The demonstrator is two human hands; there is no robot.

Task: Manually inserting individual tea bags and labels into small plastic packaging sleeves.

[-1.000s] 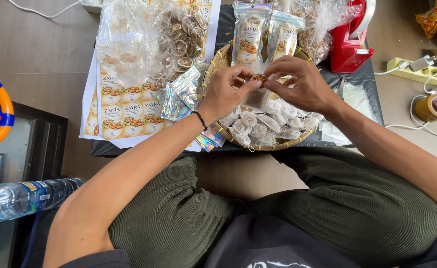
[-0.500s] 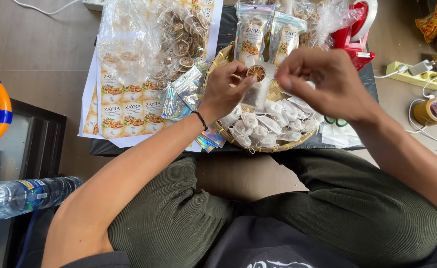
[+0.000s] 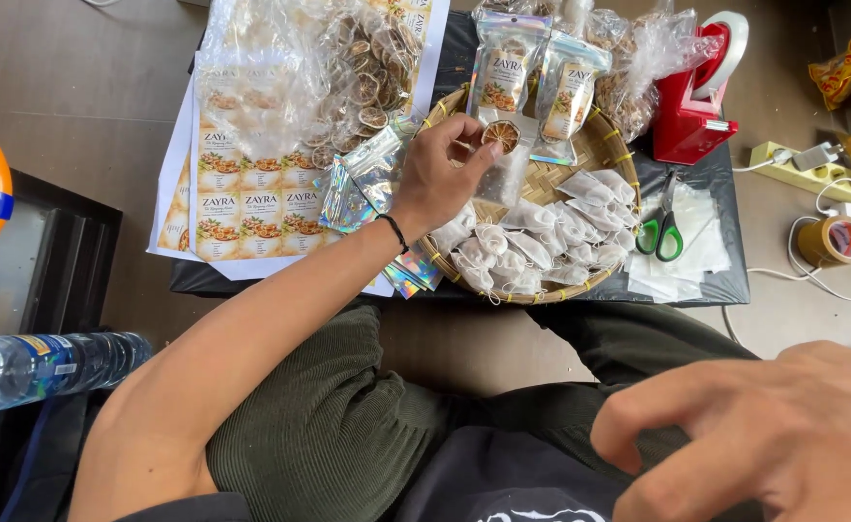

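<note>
On the worktop a round woven tray carries small white sachets and two upright printed packs. Over its near-left part the left hand pinches a clear pouch; the pouch's long axis runs from the tray's far rim towards the person, mouth at the far end. A dried citrus slice sits in the top of the pouch, just right of the closed fingertips, while the right hand hovers near the lap, fingers loosely curled, holding nothing.

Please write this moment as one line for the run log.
left hand: holds small clear pouch with dried citrus slice over woven tray | right hand: empty, near lap | scissors: beside tray
</note>
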